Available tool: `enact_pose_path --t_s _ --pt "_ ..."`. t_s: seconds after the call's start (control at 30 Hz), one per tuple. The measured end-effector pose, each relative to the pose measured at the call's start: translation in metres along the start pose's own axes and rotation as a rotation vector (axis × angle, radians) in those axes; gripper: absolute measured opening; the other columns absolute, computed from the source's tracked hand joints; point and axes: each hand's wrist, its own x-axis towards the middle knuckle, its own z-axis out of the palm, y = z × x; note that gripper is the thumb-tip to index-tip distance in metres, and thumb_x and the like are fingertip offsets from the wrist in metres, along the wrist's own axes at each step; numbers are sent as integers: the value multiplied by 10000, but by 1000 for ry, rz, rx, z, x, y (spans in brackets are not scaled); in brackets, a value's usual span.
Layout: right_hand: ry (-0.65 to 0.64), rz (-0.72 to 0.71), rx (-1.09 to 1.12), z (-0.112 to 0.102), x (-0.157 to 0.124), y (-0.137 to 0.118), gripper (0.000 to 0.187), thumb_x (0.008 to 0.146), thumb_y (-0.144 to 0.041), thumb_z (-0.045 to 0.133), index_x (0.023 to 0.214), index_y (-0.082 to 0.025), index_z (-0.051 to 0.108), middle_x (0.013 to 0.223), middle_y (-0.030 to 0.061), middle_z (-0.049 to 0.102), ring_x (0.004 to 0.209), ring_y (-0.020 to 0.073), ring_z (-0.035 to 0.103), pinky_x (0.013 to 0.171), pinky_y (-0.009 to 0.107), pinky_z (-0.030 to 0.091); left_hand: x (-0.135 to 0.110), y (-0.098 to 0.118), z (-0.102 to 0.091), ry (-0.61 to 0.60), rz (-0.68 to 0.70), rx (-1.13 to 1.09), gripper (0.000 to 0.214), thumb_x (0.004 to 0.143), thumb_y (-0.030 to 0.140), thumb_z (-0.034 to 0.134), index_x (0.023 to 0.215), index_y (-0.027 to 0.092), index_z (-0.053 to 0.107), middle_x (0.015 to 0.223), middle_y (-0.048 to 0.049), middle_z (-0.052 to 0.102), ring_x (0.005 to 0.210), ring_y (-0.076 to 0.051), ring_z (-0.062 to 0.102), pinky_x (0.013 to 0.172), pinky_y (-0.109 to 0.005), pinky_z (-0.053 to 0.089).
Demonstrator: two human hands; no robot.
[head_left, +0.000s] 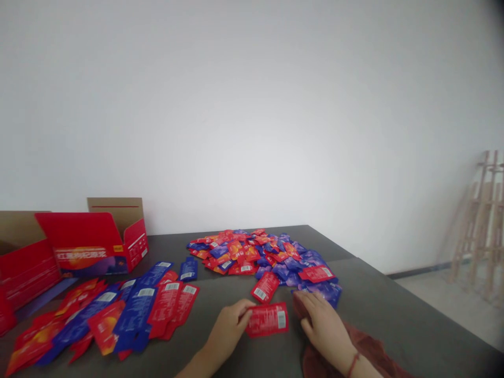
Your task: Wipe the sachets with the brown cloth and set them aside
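Note:
My left hand (230,328) pinches the left end of a red sachet (270,319) that lies on the dark grey table (394,315). My right hand (325,324) rests beside the sachet's right end, its fingers bent over the edge of a heap of red and purple sachets (262,254); what it holds, if anything, is hidden. Another red sachet (265,287) lies just beyond my hands.
Red and blue sachets (118,310) are fanned out in rows at the left. An open red carton (94,244) and a second red box (23,270) stand at the back left. Wooden frames (482,220) lean against the wall on the right.

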Motion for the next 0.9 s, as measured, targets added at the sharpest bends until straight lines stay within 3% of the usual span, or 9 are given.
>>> enact_pose_path --t_s 0.1,0.2,0.43,0.57,0.73,0.9 --pt "10 -87 61 -3 3 -14 634 682 -93 417 1303 -156 526 1343 62 541 1206 231 443 1071 365 263 3 -12 3 50 -27 41 332 844 203 493 1161 193 591 1139 -54 671 1063 -204 607 945 -317 448" --pt "-93 -177 99 6 6 -32 602 673 -101 443 1258 -185 558 1284 47 581 1133 235 469 1011 357 314 1 -20 2 69 -10 256 480 810 154 484 1289 173 516 1361 -94 531 1284 -228 442 1092 -403 319" --pt "-261 -262 -81 23 28 -71 299 712 -178 518 984 -145 638 1042 115 654 1034 286 490 892 405 356 -7 -13 -4 -120 -70 597 472 908 227 385 1368 157 465 1473 -104 406 1380 -258 311 1126 -496 244" --pt "-293 -388 -130 23 30 -91 334 738 -194 521 1046 -115 623 1066 134 647 1029 289 480 893 421 350 -5 -12 -1 -127 -77 640 478 910 215 381 1378 150 452 1469 -110 410 1367 -258 340 1116 -496 274" --pt "-343 -519 53 9 9 -70 545 772 -246 539 1313 -212 488 1315 32 565 1085 245 445 976 392 298 -3 -14 1 -123 -78 667 492 905 205 378 1388 137 438 1461 -122 417 1358 -261 357 1107 -499 293" --pt "-311 -386 25 -2 -1 -52 497 756 -210 531 1253 -225 536 1315 16 568 1097 239 442 986 389 297 -3 -9 -1 -144 -88 678 501 901 207 383 1397 155 431 1472 -110 404 1363 -259 349 1107 -493 290"
